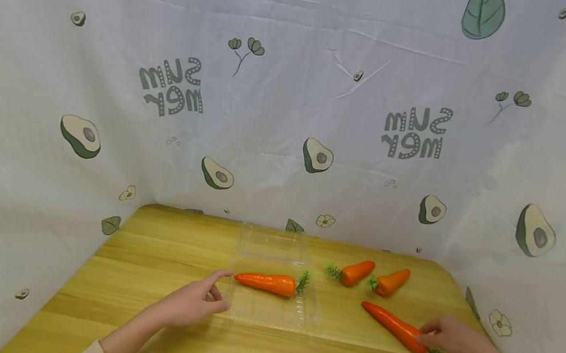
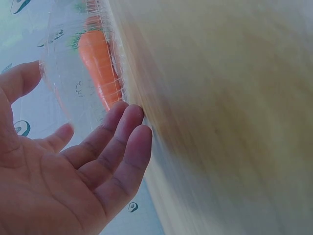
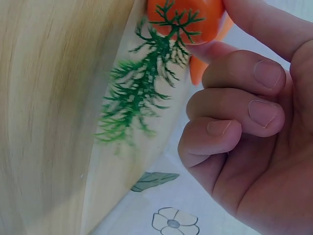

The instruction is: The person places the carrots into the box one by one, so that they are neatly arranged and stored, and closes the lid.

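Table: wooden table is under both my hands, and a white cloth with avocado print stands behind it and at both sides.
Left hand: my left hand rests on the wood with relaxed, nearly straight fingers and grips nothing; in the left wrist view the fingertips touch the near-left corner of the clear plastic box.
Box: the clear plastic box lies open in the middle of the table, its lid folded back toward the cloth.
Carrot in box: one carrot in the box lies across the tray, orange tip toward my left hand and green leaves to the right.
Right hand: my right hand pinches the long carrot at its thick end, thumb and fingers curled around it; the right wrist view shows the green leaves hanging out below my fingers.
Long carrot: it lies on the table to the right of the box, apart from it, with the pointed tip toward the box.
Other carrots: two short carrots, the left short carrot and the right short carrot, lie near each other behind the long carrot, between it and the cloth.
In the way: the right side wall of the box stands between the long carrot and the tray.
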`<state>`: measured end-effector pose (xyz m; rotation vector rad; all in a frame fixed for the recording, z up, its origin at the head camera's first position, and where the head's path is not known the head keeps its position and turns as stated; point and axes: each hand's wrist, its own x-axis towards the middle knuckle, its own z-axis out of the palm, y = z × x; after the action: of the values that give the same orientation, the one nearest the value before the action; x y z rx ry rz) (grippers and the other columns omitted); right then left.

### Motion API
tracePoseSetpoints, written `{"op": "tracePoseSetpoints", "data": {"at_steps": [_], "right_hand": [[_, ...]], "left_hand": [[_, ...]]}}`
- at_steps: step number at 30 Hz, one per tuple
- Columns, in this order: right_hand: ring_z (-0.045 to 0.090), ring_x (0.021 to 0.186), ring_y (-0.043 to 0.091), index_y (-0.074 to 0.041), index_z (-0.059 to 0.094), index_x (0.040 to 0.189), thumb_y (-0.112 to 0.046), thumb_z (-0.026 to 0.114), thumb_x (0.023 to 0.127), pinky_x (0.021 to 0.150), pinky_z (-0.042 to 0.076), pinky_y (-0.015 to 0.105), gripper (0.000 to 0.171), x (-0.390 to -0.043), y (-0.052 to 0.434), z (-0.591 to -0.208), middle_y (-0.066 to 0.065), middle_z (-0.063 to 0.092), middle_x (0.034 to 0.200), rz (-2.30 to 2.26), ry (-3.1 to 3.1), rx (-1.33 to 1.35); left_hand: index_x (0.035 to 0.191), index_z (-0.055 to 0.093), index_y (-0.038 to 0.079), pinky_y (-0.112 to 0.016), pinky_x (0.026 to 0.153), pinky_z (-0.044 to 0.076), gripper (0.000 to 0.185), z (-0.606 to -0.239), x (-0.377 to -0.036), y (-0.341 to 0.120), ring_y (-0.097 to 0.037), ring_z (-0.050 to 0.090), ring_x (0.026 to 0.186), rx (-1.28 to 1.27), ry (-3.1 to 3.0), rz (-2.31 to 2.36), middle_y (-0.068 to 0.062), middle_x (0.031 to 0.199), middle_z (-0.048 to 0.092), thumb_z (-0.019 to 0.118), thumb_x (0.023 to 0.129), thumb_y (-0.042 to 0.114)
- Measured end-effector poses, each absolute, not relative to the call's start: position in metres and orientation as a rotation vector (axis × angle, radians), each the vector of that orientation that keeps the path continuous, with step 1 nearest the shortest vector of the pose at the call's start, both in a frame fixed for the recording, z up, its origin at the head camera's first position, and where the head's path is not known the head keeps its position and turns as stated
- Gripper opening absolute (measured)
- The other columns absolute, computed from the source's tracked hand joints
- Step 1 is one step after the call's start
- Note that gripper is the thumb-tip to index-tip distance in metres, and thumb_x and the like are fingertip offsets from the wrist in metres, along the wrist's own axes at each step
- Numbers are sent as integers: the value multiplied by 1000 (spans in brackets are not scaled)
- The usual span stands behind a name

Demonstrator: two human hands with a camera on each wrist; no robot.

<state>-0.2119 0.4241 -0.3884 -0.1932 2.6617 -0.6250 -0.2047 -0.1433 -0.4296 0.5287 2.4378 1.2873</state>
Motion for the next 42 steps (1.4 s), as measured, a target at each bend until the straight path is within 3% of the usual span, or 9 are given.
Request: {"op": "tracePoseSetpoints", "data": {"at_steps": [9,16,21,28,33,37,42], "right_hand": [[64,105,42,10,70,114,-23,70,94,86,52,55,38,-216,417,-387,25,69,114,-651,2673,-284],[60,93,23,7,70,117,-25,70,95,75,50,38,39,-218,413,-387,19,69,112,-657,2683,-323],[52,82,16,5,70,120,-26,68,96,68,44,30,39,-218,414,-390,11,68,105,-660,2696,-348],[53,81,7,5,70,120,-27,68,97,67,45,26,39,-217,416,-392,14,70,110,-673,2713,-412],[54,85,11,2,71,118,-30,70,95,69,46,28,39,-214,419,-393,15,70,113,-656,2742,-386],[49,81,9,3,71,117,-30,71,94,66,40,26,40,-211,422,-394,11,68,108,-665,2754,-366],[41,66,3,6,69,119,-24,71,94,57,30,25,39,-206,428,-397,3,55,82,-774,2709,-382]], "left_hand": [[158,30,18,-38,68,49,73,-428,-205,-143,-20,65,92,528,2425,1294,-5,106,63,64,99,43],[158,30,18,-39,66,49,73,-431,-206,-144,-20,65,93,533,2423,1300,-5,107,63,64,99,43],[158,30,18,-38,67,49,73,-430,-205,-143,-20,66,94,532,2419,1301,-5,106,63,64,99,43],[158,29,18,-38,66,48,73,-430,-205,-144,-20,65,91,529,2428,1301,-5,106,63,64,99,42],[158,29,18,-38,66,48,74,-431,-204,-144,-20,65,91,532,2427,1298,-5,107,63,65,98,42],[158,29,18,-38,66,48,74,-432,-204,-144,-19,64,91,529,2432,1295,-5,107,62,65,98,43],[158,29,19,-38,66,48,74,-432,-205,-144,-19,64,90,524,2431,1296,-5,107,62,64,98,43]]}}
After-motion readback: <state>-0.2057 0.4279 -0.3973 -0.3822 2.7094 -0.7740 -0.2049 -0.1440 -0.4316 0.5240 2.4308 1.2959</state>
